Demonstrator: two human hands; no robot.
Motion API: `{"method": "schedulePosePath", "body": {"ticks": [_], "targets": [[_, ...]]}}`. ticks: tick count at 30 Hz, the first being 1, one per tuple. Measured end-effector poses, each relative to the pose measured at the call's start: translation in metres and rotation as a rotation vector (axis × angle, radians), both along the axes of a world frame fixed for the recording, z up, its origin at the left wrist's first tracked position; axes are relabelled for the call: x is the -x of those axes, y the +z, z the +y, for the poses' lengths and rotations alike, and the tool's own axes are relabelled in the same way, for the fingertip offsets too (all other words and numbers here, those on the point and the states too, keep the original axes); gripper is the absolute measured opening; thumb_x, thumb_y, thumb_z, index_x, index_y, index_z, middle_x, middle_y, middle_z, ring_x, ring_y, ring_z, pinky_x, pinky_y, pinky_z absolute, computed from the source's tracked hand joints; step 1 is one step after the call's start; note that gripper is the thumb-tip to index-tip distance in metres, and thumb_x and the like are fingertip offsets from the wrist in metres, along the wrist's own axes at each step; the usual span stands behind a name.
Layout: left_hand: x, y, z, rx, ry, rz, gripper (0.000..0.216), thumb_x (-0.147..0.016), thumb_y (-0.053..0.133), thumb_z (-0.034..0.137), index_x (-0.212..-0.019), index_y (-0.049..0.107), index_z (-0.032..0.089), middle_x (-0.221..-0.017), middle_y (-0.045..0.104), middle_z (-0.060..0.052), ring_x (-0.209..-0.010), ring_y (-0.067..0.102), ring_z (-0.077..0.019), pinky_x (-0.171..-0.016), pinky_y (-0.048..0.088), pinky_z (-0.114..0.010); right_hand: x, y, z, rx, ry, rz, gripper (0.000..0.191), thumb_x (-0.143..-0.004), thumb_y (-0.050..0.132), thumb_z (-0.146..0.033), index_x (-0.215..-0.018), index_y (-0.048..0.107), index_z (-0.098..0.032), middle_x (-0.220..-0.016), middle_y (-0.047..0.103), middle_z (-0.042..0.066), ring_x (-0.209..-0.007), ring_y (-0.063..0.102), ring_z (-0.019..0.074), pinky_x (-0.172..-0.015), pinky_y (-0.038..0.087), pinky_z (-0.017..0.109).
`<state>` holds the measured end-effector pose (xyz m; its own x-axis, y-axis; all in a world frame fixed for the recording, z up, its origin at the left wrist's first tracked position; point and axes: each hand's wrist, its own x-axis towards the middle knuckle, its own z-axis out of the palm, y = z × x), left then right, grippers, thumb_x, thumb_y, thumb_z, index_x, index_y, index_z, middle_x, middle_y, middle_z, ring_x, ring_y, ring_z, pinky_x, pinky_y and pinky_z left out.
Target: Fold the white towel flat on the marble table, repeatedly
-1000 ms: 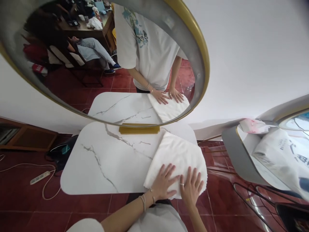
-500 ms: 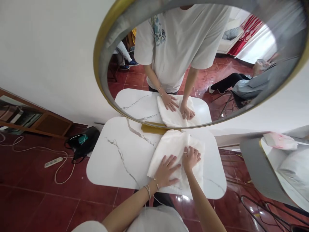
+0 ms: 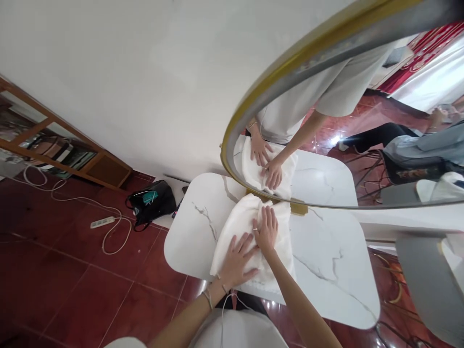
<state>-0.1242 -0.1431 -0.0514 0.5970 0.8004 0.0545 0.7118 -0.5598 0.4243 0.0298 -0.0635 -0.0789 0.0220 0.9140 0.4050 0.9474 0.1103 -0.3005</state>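
A folded white cloth (image 3: 239, 220) lies on a white marble-patterned table (image 3: 326, 261). My left hand (image 3: 237, 261) lies flat on the near part of the cloth with fingers spread. My right hand (image 3: 266, 229) rests farther up the cloth, fingers stretched forward and pressing on it, a ring on one finger. Both hands and the cloth are mirrored in the round gold-framed mirror (image 3: 253, 96) standing at the back of the table.
A black bag (image 3: 150, 205) and a white power strip (image 3: 103, 222) with cable lie on the red tiled floor at left. A wooden shelf (image 3: 72, 154) runs along the wall. A seated person shows in the mirror's reflection. A grey chair (image 3: 427, 285) stands at right.
My right hand has slid forward along the cloth toward the mirror while my left hand stayed pressed on the near part. My head has turned, shifting the view to the left.
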Motion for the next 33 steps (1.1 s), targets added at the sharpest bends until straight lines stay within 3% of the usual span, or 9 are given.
{"method": "schedulePosePath", "body": {"ticks": [3, 5, 9, 11, 15, 21, 27, 30, 33], "targets": [[0.029, -0.004, -0.009, -0.016, 0.125, -0.019, 0.07, -0.089, 0.045, 0.059, -0.15, 0.026, 0.03, -0.16, 0.015, -0.006, -0.146, 0.016, -0.0297, -0.117, 0.012, -0.053, 0.039, 0.005, 0.009, 0.058, 0.145, -0.043, 0.055, -0.096, 0.042, -0.037, -0.147, 0.034, -0.02, -0.154, 0.029, 0.014, -0.145, 0.019, 0.029, -0.11, 0.03, 0.047], [0.042, -0.008, -0.006, -0.035, 0.312, -0.069, 0.067, -0.092, 0.046, 0.052, -0.15, 0.025, 0.026, -0.16, 0.017, -0.008, -0.146, 0.019, -0.029, -0.115, 0.024, -0.051, 0.062, 0.007, 0.018, 0.089, 0.191, -0.069, 0.051, -0.096, 0.042, -0.037, -0.144, 0.041, -0.02, -0.155, 0.025, 0.015, -0.145, 0.016, 0.0307, -0.111, 0.029, 0.048], [0.054, -0.013, 0.043, -0.074, 0.711, -0.121, 0.053, -0.097, 0.037, 0.037, -0.149, 0.029, 0.028, -0.158, 0.022, -0.008, -0.142, 0.028, -0.0288, -0.108, 0.035, -0.051, 0.095, 0.006, 0.038, 0.109, 0.087, -0.073, 0.052, -0.096, 0.04, -0.036, -0.143, 0.042, -0.013, -0.151, 0.029, 0.02, -0.144, 0.017, 0.0309, -0.11, 0.028, 0.049], [0.055, -0.013, 0.082, -0.103, 0.715, -0.096, 0.048, -0.098, 0.035, 0.035, -0.146, 0.037, 0.029, -0.158, 0.023, -0.008, -0.141, 0.03, -0.0301, -0.108, 0.034, -0.052, 0.103, 0.005, 0.05, 0.115, 0.033, -0.074, 0.052, -0.097, 0.037, -0.036, -0.143, 0.041, -0.011, -0.15, 0.031, 0.022, -0.144, 0.018, 0.0317, -0.11, 0.028, 0.051], [0.061, -0.014, 0.152, -0.157, 0.555, -0.045, 0.049, -0.098, 0.033, 0.034, -0.144, 0.041, 0.019, -0.156, 0.028, -0.012, -0.145, 0.023, -0.0275, -0.113, 0.029, -0.049, 0.111, 0.003, 0.083, 0.139, -0.026, -0.097, 0.053, -0.097, 0.035, -0.035, -0.143, 0.041, -0.009, -0.146, 0.035, 0.025, -0.14, 0.024, 0.0354, -0.107, 0.028, 0.054], [0.081, -0.019, 0.198, -0.158, 0.604, 0.003, 0.05, -0.098, 0.034, 0.04, -0.144, 0.041, 0.021, -0.156, 0.028, -0.012, -0.146, 0.019, -0.0278, -0.118, 0.017, -0.052, 0.127, 0.007, 0.137, 0.272, -0.023, -0.106, 0.053, -0.094, 0.043, -0.036, -0.145, 0.041, -0.02, -0.146, 0.037, 0.021, -0.133, 0.033, 0.0383, -0.102, 0.031, 0.053], [0.113, -0.02, 0.185, -0.151, 0.791, 0.02, 0.049, -0.099, 0.031, 0.037, -0.145, 0.041, 0.021, -0.156, 0.027, -0.012, -0.146, 0.019, -0.0287, -0.117, 0.016, -0.054, 0.152, 0.008, 0.144, 0.245, 0.197, -0.091, 0.055, -0.095, 0.042, -0.045, -0.146, 0.038, -0.025, -0.156, 0.019, 0.014, -0.143, 0.017, 0.0362, -0.111, 0.019, 0.057], [0.126, -0.018, 0.146, -0.138, 0.915, 0.009, 0.05, -0.098, 0.032, 0.037, -0.145, 0.039, 0.022, -0.156, 0.027, -0.012, -0.145, 0.022, -0.0296, -0.115, 0.021, -0.054, 0.162, 0.01, 0.114, 0.259, 0.33, -0.097, 0.057, -0.092, 0.046, -0.049, -0.145, 0.04, -0.028, -0.158, 0.016, 0.01, -0.145, 0.009, 0.0367, -0.113, 0.011, 0.06], [0.133, -0.015, 0.083, -0.14, 0.979, 0.022, 0.052, -0.098, 0.034, 0.036, -0.148, 0.034, 0.022, -0.157, 0.026, -0.012, -0.144, 0.023, -0.0308, -0.114, 0.024, -0.055, 0.166, 0.014, 0.063, 0.295, 0.486, -0.107, 0.063, -0.09, 0.05, -0.053, -0.147, 0.034, -0.032, -0.16, 0.007, 0.009, -0.145, 0.002, 0.0402, -0.112, 0.009, 0.064]]}}
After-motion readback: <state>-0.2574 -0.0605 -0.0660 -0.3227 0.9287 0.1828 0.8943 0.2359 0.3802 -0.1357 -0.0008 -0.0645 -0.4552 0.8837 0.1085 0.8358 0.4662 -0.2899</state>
